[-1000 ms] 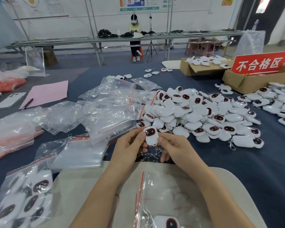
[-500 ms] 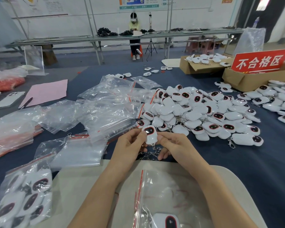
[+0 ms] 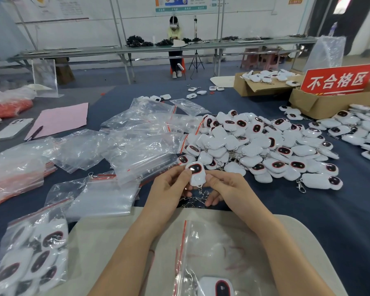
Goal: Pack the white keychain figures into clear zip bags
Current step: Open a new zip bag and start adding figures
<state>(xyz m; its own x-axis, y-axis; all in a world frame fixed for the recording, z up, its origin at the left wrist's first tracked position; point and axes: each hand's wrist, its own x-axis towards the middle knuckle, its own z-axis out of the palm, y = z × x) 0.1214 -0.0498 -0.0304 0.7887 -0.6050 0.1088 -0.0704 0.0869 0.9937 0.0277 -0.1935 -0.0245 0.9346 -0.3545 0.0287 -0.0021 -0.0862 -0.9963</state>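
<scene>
Head view: both forearms enter from the near edge and converge at the centre. The left hand (image 3: 169, 184) and the right hand (image 3: 226, 188) meet above the near part of the blue table cover (image 3: 329, 221). Each pinches one side of a single white keychain figure (image 3: 196, 174) between thumb and curled fingers. The figure is upright, with its dark, red-rimmed face toward the camera. Its metal chain (image 3: 199, 196) hangs below, between the two hands, and the lower fingers of the right hand curl loosely beside it. Nearer than the hands lies a beige board (image 3: 107, 242), on which rests a clear zip bag (image 3: 212, 248) with a red seal strip along its left edge; one packed figure (image 3: 219, 287) shows inside it at the near edge of the view. Right of and beyond the hands, a loose heap of unpacked figures (image 3: 259, 146) lies on the cover, some face up and others face down, with a second spread (image 3: 363, 133) at the far right. Left of the heap lies a scatter of empty zip bags (image 3: 137, 142), overlapping one another. At the near left a filled bag (image 3: 30, 259) holds several figures. Farther left are a pink sheet (image 3: 60, 118), a pen (image 3: 35, 133) at its near left corner, and a white phone (image 3: 12, 128) lying face down. At the far right a red sign (image 3: 338, 80) with white characters stands at the nearer cardboard box (image 3: 316, 105); the farther cardboard box (image 3: 240, 87) holds more figures
</scene>
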